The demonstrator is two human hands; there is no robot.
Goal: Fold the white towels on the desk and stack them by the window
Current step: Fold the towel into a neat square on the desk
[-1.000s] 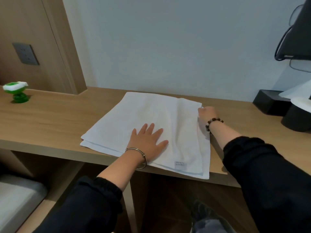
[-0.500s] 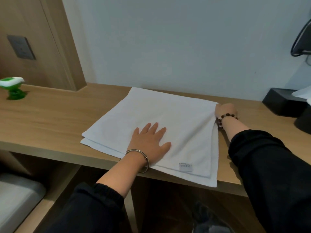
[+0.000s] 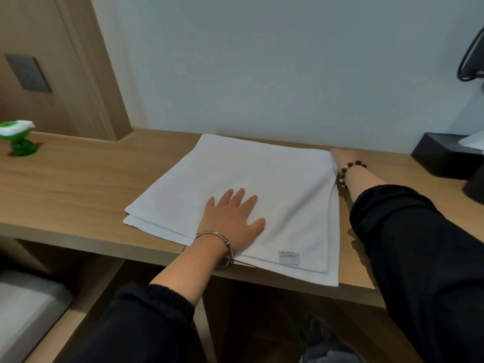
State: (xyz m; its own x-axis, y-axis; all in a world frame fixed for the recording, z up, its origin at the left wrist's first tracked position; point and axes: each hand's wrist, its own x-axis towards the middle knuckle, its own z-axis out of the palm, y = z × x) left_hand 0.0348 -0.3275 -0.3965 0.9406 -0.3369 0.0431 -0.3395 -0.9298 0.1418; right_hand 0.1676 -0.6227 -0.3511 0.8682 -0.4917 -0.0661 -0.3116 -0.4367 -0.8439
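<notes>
A white towel (image 3: pixel 262 179), folded in layers, lies flat on the wooden desk (image 3: pixel 78 179), its small label near the front right corner. My left hand (image 3: pixel 233 218) presses flat on the towel's front middle with fingers spread. My right hand (image 3: pixel 343 158) is at the towel's far right corner and grips the edge of the top layer; its fingertips are hidden by the cloth.
A green and white object (image 3: pixel 18 138) stands at the desk's far left. A black box (image 3: pixel 445 155) with tissue and another dark object (image 3: pixel 475 184) sit at the right. The wall runs just behind the towel. A grey seat (image 3: pixel 23 310) is at lower left.
My right hand has drawn the top layer's far corner to the right, and that layer now lies smooth over the lower one. My left hand has stayed pressed in place.
</notes>
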